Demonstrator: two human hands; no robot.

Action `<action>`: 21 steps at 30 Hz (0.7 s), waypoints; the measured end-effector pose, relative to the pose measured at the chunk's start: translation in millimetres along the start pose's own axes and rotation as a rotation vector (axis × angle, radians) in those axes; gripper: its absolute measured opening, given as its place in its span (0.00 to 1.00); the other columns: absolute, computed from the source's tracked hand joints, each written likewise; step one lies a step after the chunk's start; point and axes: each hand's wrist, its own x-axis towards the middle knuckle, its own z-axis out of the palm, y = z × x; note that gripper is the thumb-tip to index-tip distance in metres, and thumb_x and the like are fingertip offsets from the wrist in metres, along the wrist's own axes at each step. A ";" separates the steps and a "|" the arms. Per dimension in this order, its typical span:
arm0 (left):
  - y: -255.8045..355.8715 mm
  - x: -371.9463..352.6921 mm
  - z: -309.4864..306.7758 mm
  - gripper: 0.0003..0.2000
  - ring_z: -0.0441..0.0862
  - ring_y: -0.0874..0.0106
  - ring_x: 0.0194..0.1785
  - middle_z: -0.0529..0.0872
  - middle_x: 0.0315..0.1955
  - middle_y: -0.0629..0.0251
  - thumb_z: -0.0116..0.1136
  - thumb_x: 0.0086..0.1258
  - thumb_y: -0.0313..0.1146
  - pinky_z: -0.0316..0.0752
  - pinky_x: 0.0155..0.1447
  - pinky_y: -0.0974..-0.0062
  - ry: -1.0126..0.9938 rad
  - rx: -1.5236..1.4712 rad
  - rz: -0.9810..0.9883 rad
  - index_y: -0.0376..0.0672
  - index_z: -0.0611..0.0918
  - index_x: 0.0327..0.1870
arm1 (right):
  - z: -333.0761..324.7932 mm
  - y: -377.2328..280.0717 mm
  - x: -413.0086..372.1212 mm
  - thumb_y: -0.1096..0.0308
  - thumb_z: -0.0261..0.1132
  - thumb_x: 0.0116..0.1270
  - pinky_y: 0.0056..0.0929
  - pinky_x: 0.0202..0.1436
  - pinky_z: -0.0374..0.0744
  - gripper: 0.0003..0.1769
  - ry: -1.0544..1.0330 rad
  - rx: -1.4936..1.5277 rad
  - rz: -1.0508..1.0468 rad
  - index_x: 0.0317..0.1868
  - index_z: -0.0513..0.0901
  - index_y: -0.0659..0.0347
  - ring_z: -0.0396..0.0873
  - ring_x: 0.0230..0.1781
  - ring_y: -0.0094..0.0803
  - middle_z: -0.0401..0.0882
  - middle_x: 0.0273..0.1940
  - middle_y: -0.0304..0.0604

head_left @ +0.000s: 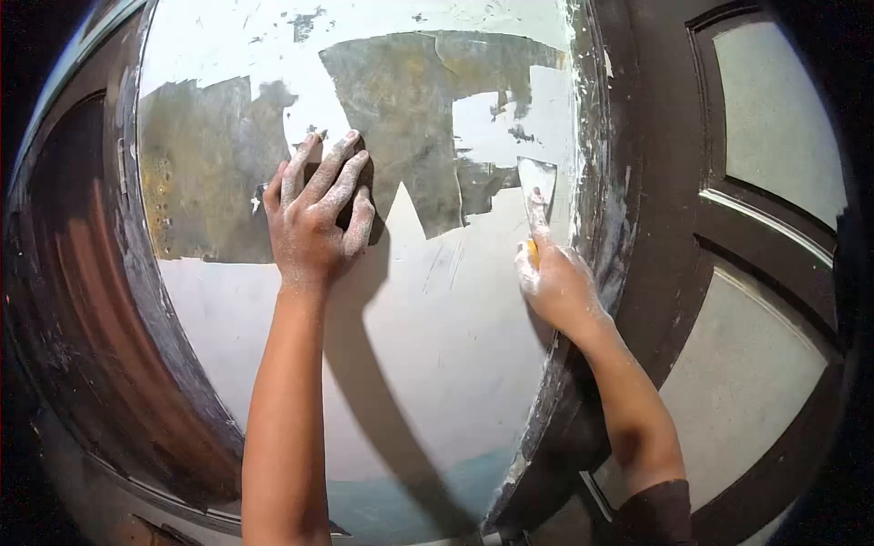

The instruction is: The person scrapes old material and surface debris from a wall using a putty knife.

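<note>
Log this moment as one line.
left hand: open, at wall | right hand: holding scraper near wall's right edge | surface: white coating, grey-brown patches

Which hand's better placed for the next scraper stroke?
Likely the right hand: it already grips the scraper, with the blade up at the white coating near the right edge. The left hand holds no tool; its fingers are spread at the surface, farther left.
</note>
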 end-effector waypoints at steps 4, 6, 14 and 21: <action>-1.0 -0.1 0.5 0.20 0.72 0.60 0.79 0.85 0.70 0.78 0.65 0.66 0.34 0.61 0.79 0.57 0.005 0.004 0.012 0.52 0.90 0.60 | -14.3 7.4 20.6 0.61 0.57 0.78 0.61 0.55 0.78 0.28 -0.063 -0.114 0.022 0.73 0.74 0.65 0.83 0.47 0.69 0.85 0.42 0.70; 1.6 0.7 -0.9 0.19 0.72 0.60 0.79 0.85 0.70 0.76 0.64 0.66 0.34 0.61 0.79 0.57 -0.002 0.018 -0.004 0.51 0.91 0.60 | -16.9 -6.5 16.9 0.67 0.56 0.77 0.61 0.55 0.78 0.25 0.062 -0.016 0.018 0.70 0.75 0.68 0.83 0.47 0.69 0.85 0.42 0.70; -4.6 -0.1 4.5 0.18 0.72 0.64 0.78 0.84 0.70 0.83 0.64 0.67 0.38 0.60 0.80 0.57 0.027 0.026 0.027 0.56 0.91 0.58 | -2.7 3.0 12.5 0.67 0.55 0.78 0.58 0.56 0.80 0.37 0.145 0.063 -0.061 0.85 0.59 0.58 0.84 0.48 0.66 0.85 0.45 0.70; -1.0 -0.1 1.4 0.19 0.72 0.60 0.79 0.84 0.71 0.78 0.64 0.68 0.35 0.61 0.78 0.57 0.001 0.017 0.010 0.53 0.91 0.60 | 8.2 9.0 -4.1 0.69 0.55 0.77 0.56 0.60 0.78 0.26 0.162 0.146 -0.069 0.73 0.75 0.67 0.81 0.54 0.70 0.84 0.51 0.72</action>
